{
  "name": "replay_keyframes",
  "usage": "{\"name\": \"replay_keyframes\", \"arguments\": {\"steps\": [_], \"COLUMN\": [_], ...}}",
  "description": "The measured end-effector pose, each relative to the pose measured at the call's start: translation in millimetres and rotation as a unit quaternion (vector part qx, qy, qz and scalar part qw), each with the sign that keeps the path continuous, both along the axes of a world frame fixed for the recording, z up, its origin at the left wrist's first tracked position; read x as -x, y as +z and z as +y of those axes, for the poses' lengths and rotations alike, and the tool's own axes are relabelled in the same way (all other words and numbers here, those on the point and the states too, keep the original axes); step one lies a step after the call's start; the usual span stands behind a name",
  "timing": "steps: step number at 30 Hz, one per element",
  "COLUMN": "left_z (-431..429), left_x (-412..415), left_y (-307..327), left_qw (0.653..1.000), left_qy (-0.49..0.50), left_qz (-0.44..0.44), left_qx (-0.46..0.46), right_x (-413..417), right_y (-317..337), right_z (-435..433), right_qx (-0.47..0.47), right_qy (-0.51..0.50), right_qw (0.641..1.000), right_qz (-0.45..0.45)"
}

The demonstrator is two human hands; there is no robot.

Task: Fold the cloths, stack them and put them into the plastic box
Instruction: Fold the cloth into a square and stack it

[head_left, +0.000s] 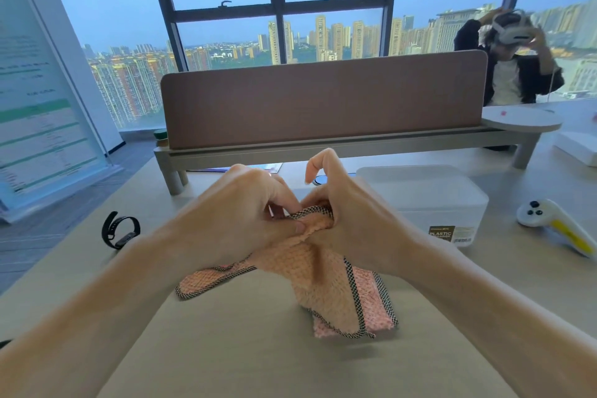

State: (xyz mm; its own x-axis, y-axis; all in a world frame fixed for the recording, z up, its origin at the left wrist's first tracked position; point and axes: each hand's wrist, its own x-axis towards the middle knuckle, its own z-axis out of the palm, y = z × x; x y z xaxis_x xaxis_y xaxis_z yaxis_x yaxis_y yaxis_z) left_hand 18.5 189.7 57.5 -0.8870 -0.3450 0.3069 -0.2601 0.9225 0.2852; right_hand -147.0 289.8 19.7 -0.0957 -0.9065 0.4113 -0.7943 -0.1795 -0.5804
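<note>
The cloth [319, 271] is peach-pink with a black-and-white checked border — the plastic box [429, 200] translucent white, the desk [226, 349] pale beige, the wristband [119, 231] black.

Your one head view looks forward and down, close over the desk [226, 349], facing the window [277, 3]

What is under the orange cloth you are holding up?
Another pink cloth lies on the table under the lifted cloth, which both hands pinch. It hides much of the pink one.
</note>
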Motion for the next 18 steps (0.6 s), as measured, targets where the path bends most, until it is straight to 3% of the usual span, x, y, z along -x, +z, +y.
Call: {"name": "replay_keyframes", "arguments": {"steps": [5,10,18], "left_z": [-0.4,6.2,23.2], "left_x": [-5.2,-4.7,-10.5], "left_y": [-1.1,1.5,-12.6], "left_qw": [0.996,0.984,0.993], "left_qy": [0.025,-0.028,-0.081], "left_qz": [-0.023,-0.007,0.088], "left_qx": [-0.078,-0.174,-0.014], "right_x": [-2.8,-5.5,-4.5], "right_y": [-10.3,-10.7,-15.1], "right_z": [3.5,4.1,2.7], "right_qx": [0.063,0.112,0.129], "right_qy": [-0.006,-0.002,-0.082], "right_qw": [0.998,0.993,0.987], "right_qz": [0.008,0.023,-0.05]}}
